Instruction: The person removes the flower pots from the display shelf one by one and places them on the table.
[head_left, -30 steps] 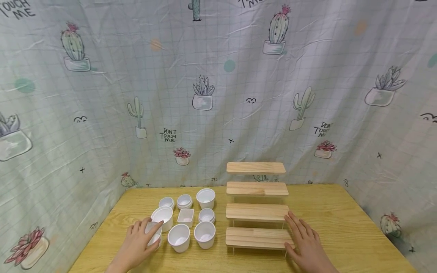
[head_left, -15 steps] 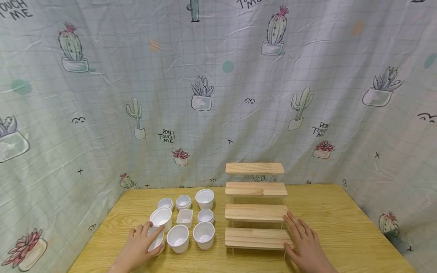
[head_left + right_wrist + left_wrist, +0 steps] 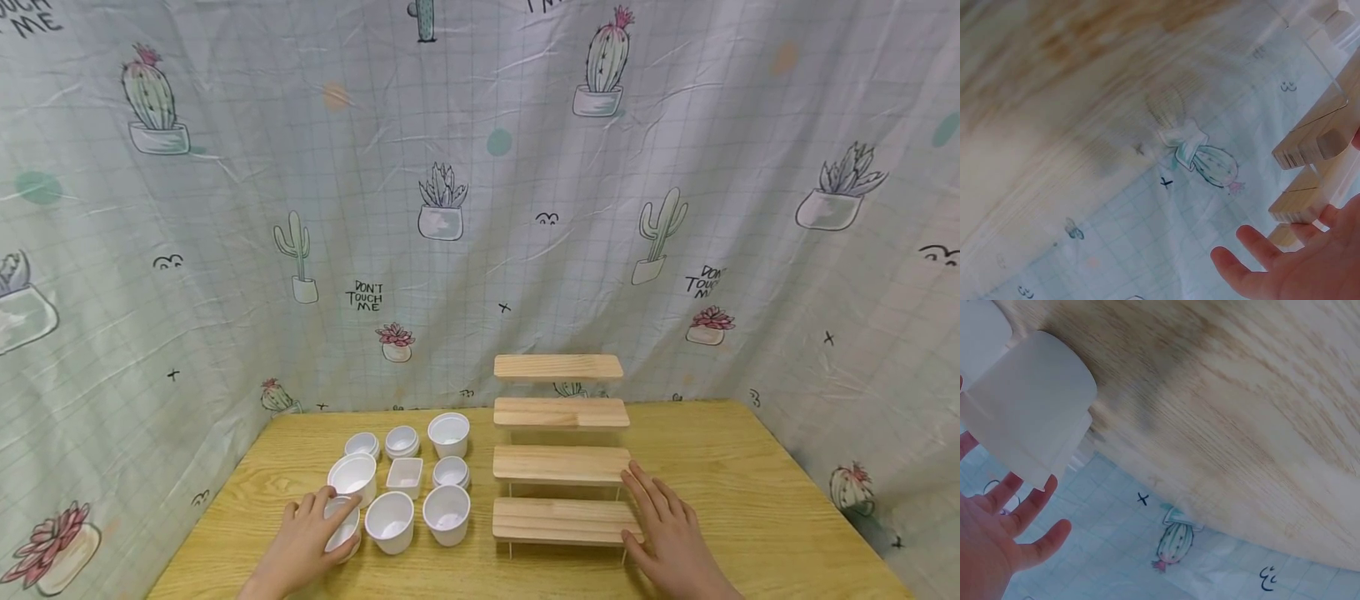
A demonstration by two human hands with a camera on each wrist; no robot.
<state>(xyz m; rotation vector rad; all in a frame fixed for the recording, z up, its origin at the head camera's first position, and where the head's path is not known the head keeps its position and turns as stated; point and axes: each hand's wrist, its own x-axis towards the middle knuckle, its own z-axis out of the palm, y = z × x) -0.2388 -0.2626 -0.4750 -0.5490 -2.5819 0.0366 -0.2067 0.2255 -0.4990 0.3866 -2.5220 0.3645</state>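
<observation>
Wooden four-tier step shelf (image 3: pixel 560 467) is standing right of centre on the table (image 3: pixel 750 500), steps rising toward the back; right hand (image 3: pixel 670 537) is lying flat and relaxed at the right end of the bottom two steps, fingers straight, gripping nothing. Left of the shelf, a cluster of white cups and small dishes (image 3: pixel 408 483) is sitting close-packed in three rows. Left hand (image 3: pixel 300 546) is curling round the front-left white cup (image 3: pixel 341 523), thumb over the rim, fingers on the outer wall; that cup is resting on the table just beside the larger white cup (image 3: pixel 353 476) behind it and the front-middle cup (image 3: pixel 390 520). To do it well, I'd judge: lifting straight up before moving sideways, since the neighbours are sitting nearly touching; gripping the wall, not the rim, as the cup looks thin and light; keeping the right hand steadying the shelf, which is standing on thin clear legs. Surface is a light wood-grain table, smooth. Room: a pale grid-print cloth with cactus drawings (image 3: pixel 442 208) is hanging behind and wrapping both sides, creased, reaching down past the table edges.
</observation>
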